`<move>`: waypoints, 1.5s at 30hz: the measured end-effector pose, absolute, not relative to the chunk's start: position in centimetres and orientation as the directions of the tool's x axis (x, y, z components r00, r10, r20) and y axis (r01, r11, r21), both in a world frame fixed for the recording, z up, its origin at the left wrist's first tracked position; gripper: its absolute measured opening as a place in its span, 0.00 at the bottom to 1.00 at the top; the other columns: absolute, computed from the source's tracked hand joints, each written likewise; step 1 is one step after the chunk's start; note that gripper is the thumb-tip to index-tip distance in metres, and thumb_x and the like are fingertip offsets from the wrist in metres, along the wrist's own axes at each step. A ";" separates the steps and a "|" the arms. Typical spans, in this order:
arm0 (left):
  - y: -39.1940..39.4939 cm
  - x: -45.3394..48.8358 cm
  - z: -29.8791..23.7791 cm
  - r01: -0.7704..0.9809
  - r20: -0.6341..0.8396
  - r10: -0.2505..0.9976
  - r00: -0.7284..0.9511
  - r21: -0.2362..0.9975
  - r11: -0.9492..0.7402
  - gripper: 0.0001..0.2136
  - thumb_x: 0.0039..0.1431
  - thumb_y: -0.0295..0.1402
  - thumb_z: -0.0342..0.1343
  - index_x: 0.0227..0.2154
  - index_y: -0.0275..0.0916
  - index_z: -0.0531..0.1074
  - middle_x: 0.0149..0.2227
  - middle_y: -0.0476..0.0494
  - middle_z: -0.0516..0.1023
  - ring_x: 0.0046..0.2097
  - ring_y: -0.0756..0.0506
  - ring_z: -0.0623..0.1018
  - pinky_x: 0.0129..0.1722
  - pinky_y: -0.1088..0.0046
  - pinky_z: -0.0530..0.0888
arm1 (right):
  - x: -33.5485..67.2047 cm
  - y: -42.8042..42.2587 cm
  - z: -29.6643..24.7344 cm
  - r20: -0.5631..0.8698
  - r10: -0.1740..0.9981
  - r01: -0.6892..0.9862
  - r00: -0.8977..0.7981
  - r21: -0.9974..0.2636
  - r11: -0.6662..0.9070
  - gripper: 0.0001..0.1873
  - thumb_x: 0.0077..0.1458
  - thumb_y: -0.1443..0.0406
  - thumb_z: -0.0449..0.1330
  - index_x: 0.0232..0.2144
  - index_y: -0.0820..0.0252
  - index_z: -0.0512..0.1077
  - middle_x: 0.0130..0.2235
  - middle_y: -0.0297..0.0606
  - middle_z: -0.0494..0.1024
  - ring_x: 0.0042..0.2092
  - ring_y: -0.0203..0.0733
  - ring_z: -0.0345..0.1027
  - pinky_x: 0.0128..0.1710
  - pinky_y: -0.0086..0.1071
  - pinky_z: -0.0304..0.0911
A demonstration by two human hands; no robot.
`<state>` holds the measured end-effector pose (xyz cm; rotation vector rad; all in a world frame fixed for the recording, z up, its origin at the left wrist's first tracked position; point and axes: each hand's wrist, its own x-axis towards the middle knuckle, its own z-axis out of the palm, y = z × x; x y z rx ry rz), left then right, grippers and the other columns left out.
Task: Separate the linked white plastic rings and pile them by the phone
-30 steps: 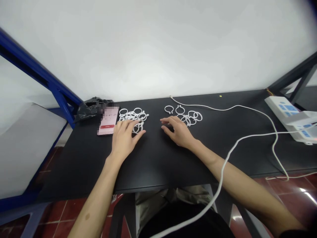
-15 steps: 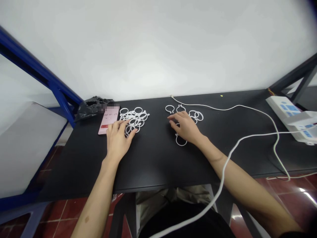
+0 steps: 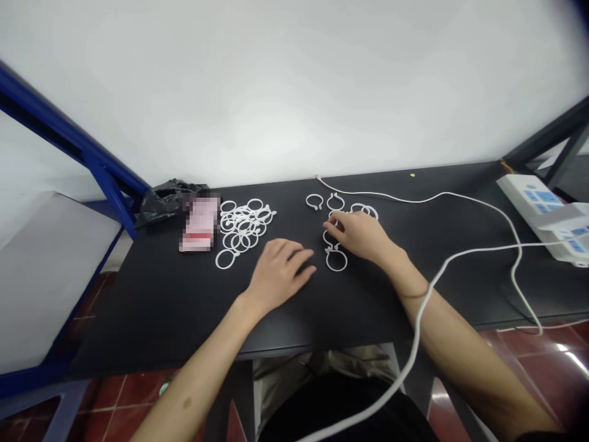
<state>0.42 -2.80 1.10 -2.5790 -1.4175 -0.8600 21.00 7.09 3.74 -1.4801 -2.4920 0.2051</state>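
A pile of white plastic rings (image 3: 243, 224) lies on the black table (image 3: 151, 288), left of centre. One loose ring (image 3: 225, 259) sits at its near edge. A smaller group of white rings (image 3: 343, 209) lies right of centre, with one ring (image 3: 336, 260) pulled nearer to me. My left hand (image 3: 280, 273) rests flat on the table between the two groups, fingers stretched out and holding nothing. My right hand (image 3: 361, 234) lies over the right group with its fingers curled on a ring; what they grip is partly hidden.
A pink phone (image 3: 199, 224) lies left of the ring pile, beside a crumpled black bag (image 3: 168, 197). A white cable (image 3: 460, 252) crosses the table's right half toward a white device (image 3: 547, 212) at the right edge. A blue frame (image 3: 78, 147) stands at the left.
My left hand left the ring pile and slid right to the table's middle, leaving one ring loose. My right hand shifted right over its rings; one ring now lies nearer me.
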 end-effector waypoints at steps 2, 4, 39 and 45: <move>-2.7 2.2 0.9 0.732 0.485 0.704 0.520 0.171 -0.659 0.13 0.65 0.39 0.52 0.47 0.40 0.73 0.40 0.42 0.75 0.42 0.43 0.71 0.45 0.63 0.68 | 20.9 7.1 3.5 0.123 0.880 0.850 -0.459 -0.226 0.476 0.11 0.62 0.58 0.55 0.34 0.55 0.74 0.28 0.37 0.79 0.30 0.44 0.71 0.27 0.33 0.50; -2.5 3.5 0.6 0.707 0.444 0.683 0.580 0.143 -0.693 0.14 0.65 0.41 0.51 0.48 0.42 0.73 0.38 0.42 0.74 0.41 0.43 0.71 0.43 0.63 0.68 | 20.8 7.1 3.3 0.114 0.879 0.851 -0.464 -0.217 0.477 0.11 0.62 0.57 0.55 0.34 0.55 0.74 0.29 0.37 0.79 0.31 0.45 0.72 0.27 0.33 0.51; -2.4 0.2 1.5 0.850 0.373 0.920 0.123 0.439 -0.292 0.15 0.59 0.37 0.59 0.47 0.40 0.67 0.47 0.43 0.76 0.48 0.40 0.72 0.50 0.59 0.67 | 19.1 5.6 2.9 0.233 0.706 0.382 -0.668 -0.706 0.596 0.09 0.58 0.68 0.58 0.41 0.56 0.74 0.40 0.35 0.80 0.42 0.39 0.73 0.43 0.34 0.68; -2.4 0.3 1.2 0.854 0.377 0.914 0.147 0.417 -0.309 0.18 0.60 0.37 0.58 0.51 0.38 0.67 0.48 0.41 0.76 0.49 0.39 0.71 0.51 0.58 0.68 | 18.9 5.2 2.9 0.248 0.712 0.324 -0.656 -0.760 0.563 0.08 0.58 0.67 0.58 0.40 0.57 0.74 0.36 0.34 0.81 0.37 0.35 0.75 0.36 0.28 0.67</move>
